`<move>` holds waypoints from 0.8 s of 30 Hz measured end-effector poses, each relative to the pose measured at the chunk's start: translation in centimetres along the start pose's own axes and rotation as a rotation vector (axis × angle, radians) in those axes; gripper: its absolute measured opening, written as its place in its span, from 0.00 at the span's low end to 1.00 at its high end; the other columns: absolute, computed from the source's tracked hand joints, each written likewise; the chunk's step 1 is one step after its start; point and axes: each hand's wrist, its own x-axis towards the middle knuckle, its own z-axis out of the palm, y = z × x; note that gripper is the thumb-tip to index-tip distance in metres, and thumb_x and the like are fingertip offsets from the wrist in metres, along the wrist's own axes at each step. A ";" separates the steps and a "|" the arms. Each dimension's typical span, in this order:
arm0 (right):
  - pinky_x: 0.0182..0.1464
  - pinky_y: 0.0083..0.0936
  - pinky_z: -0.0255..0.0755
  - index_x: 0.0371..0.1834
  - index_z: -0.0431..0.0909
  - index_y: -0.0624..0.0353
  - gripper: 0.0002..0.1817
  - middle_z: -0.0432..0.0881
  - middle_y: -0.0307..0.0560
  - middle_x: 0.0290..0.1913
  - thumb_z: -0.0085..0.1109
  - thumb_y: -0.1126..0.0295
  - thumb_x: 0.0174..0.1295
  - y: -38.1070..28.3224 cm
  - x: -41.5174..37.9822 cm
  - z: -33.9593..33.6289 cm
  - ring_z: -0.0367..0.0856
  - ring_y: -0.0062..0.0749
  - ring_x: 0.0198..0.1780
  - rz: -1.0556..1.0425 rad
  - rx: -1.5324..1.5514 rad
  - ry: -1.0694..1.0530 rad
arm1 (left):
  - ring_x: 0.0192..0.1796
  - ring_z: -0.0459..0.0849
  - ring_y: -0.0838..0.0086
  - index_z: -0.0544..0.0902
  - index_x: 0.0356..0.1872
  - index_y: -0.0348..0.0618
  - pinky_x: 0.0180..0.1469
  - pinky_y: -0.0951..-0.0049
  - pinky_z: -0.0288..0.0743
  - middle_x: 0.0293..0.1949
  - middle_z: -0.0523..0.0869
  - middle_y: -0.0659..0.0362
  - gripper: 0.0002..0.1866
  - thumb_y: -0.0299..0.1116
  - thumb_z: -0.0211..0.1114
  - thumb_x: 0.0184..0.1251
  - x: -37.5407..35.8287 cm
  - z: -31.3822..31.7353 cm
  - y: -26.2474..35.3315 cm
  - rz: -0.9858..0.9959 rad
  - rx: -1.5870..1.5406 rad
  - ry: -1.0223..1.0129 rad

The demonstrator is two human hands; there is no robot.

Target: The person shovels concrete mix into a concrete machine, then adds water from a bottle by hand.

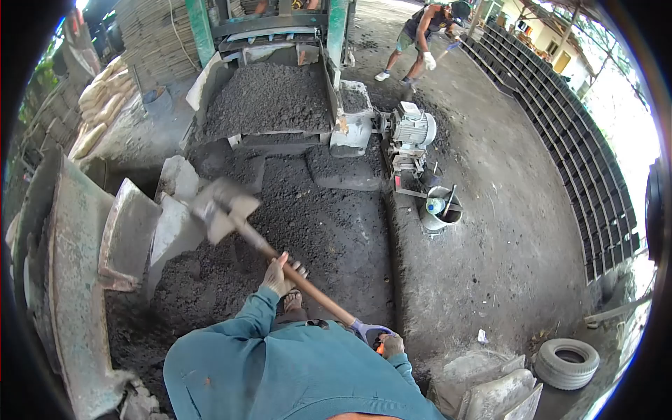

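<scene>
A shovel [306,283] with a wooden shaft slants across the pit in front of me. My left hand [280,274], gloved, is wrapped round the lower shaft. At the other end, my right hand [392,344] grips the purple handle [371,331] close to my body. The metal blade [222,210], smeared by motion, is over the left side of the pit near a pale slab. Dark loose mix [308,224] covers the pit floor below the shovel. Ahead, a large heap of the same dark mix [269,98] fills a metal hopper.
An electric motor [413,128] stands on the right ledge, with a bucket [441,210] holding a bottle nearby. Rusty curved metal plates [78,259] rise at left. Another person [427,38] bends with a tool at the back right. A tyre [567,362] lies at lower right.
</scene>
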 end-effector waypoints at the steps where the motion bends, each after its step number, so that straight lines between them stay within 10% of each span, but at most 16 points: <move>1: 0.40 0.29 0.80 0.48 0.81 0.60 0.11 0.85 0.47 0.38 0.62 0.75 0.61 1.6 1.5 -1.0 0.86 0.32 0.39 -0.272 -0.382 -0.011 | 0.37 0.80 0.59 0.74 0.39 0.48 0.51 0.48 0.80 0.30 0.77 0.57 0.15 0.45 0.69 0.68 -0.1 1.6 0.4 -0.019 0.019 -0.172; 3: 0.42 0.30 0.80 0.44 0.82 0.58 0.08 0.85 0.43 0.40 0.60 0.71 0.64 6.4 7.5 -3.3 0.85 0.31 0.42 -0.816 -1.140 -0.029 | 0.37 0.79 0.61 0.71 0.41 0.47 0.48 0.52 0.79 0.31 0.75 0.58 0.16 0.43 0.69 0.69 -1.1 6.0 1.3 0.003 0.071 -0.443; 8: 0.42 0.33 0.81 0.42 0.83 0.54 0.07 0.85 0.42 0.39 0.58 0.69 0.65 2.7 1.8 -1.7 0.85 0.35 0.38 -0.058 0.620 -0.332 | 0.32 0.79 0.64 0.72 0.41 0.45 0.41 0.55 0.80 0.30 0.77 0.58 0.16 0.46 0.64 0.72 -2.2 16.4 5.0 0.157 0.212 -0.592; 14: 0.32 0.31 0.80 0.35 0.78 0.56 0.04 0.79 0.41 0.28 0.62 0.69 0.64 -11.7 -14.7 -0.4 0.81 0.34 0.26 -0.076 0.761 -0.332 | 0.28 0.78 0.66 0.71 0.40 0.48 0.35 0.61 0.79 0.27 0.76 0.59 0.16 0.47 0.66 0.70 3.8 21.5 9.6 0.191 0.142 -0.395; 24: 0.34 0.36 0.82 0.38 0.77 0.58 0.06 0.81 0.45 0.29 0.62 0.68 0.65 -10.8 -13.1 -0.3 0.82 0.38 0.29 -0.026 0.644 -0.188 | 0.24 0.75 0.68 0.70 0.36 0.50 0.34 0.55 0.75 0.25 0.74 0.62 0.13 0.42 0.65 0.72 3.7 22.3 12.4 -0.074 0.021 -0.382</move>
